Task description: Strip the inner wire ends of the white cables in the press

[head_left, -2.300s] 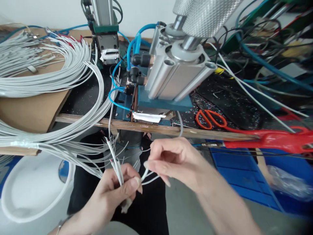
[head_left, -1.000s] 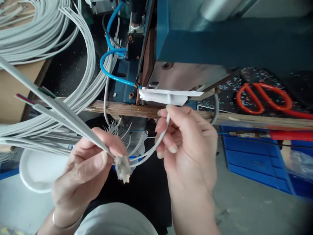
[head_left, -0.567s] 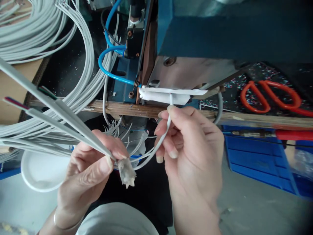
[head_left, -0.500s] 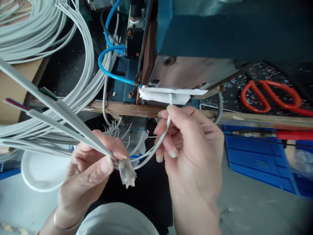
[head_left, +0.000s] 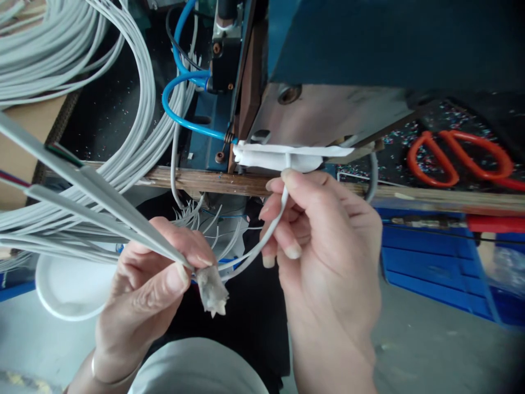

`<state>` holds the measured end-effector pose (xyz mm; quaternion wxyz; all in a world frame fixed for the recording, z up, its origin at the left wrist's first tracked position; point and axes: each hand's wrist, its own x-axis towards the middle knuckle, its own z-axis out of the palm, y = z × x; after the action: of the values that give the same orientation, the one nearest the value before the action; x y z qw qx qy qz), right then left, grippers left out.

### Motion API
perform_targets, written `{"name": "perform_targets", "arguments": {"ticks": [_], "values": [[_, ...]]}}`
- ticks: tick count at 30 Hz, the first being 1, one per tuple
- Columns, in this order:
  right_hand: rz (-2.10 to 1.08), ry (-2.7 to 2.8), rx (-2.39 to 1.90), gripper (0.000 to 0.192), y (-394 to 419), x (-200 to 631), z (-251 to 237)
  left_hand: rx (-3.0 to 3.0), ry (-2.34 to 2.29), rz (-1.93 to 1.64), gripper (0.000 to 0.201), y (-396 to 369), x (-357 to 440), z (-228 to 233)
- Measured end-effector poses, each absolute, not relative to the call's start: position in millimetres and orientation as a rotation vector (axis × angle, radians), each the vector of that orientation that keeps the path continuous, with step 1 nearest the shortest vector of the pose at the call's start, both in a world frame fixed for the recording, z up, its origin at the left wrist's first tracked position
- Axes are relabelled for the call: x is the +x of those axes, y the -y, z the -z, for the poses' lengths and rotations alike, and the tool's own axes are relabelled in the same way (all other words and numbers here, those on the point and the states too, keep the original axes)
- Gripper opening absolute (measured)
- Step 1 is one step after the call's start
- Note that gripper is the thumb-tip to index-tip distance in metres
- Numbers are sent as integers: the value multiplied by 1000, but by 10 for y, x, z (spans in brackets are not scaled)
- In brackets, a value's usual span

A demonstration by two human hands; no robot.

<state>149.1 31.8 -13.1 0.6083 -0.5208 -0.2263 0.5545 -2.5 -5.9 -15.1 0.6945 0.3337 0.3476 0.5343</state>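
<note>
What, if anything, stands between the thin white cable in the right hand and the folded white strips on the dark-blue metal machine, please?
Nothing visible: the thin white cable rises from the right hand to the folded white strips, its end overlapping the lower one; whether it enters is unclear.

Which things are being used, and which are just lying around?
In use:
left hand, holding pale cables
right hand, pinching one cable
machine, that cable's tip at its white strip

Seemingly lying about:
orange handles
red-handled tool
</note>
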Motion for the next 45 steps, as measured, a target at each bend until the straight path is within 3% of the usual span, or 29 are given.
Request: {"name": "perform_targets", "arguments": {"ticks": [31, 45], "values": [[-1230, 573, -1189, 24, -341, 1486, 165, 788, -834, -1228, 8, 81, -45, 169], [-1062, 840, -1230, 15, 274, 1459, 395, 576, -864, -1122, 9, 208, -41, 344]]}}
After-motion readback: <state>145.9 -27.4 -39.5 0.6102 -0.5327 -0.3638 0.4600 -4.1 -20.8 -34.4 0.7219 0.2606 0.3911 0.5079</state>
